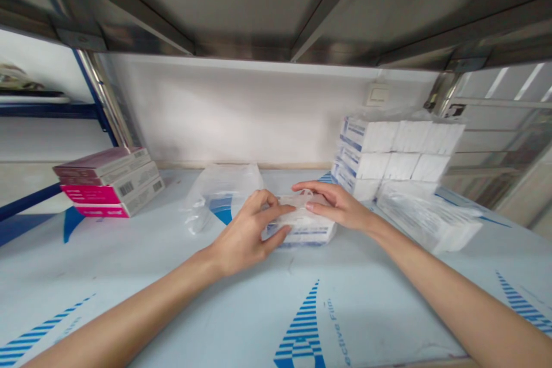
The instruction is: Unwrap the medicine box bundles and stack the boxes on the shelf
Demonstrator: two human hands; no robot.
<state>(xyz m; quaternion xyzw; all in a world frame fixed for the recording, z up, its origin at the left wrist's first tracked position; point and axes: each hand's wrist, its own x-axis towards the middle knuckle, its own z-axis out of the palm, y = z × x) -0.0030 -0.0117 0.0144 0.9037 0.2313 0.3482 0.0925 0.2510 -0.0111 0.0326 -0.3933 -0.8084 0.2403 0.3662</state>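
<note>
A white pack with blue print (308, 234), wrapped in clear plastic, lies on the worktop in front of me. My left hand (252, 233) is at its left side, with the thumb near the front edge and the fingers over the top. From the right, my right hand (334, 205) reaches over the top, its thumb and fingers at the clear film. Fingertips of both hands come close together above the pack. Just left of it lies a crumpled clear plastic bag (235, 181).
Pink and white boxes (110, 184) are stacked at the left. Plastic-wrapped white packs (390, 152) stand piled at the back right, with another wrapped bundle (435, 221) before them. A metal shelf (241, 6) hangs low overhead. Blue-printed protective film covers the worktop (215, 310).
</note>
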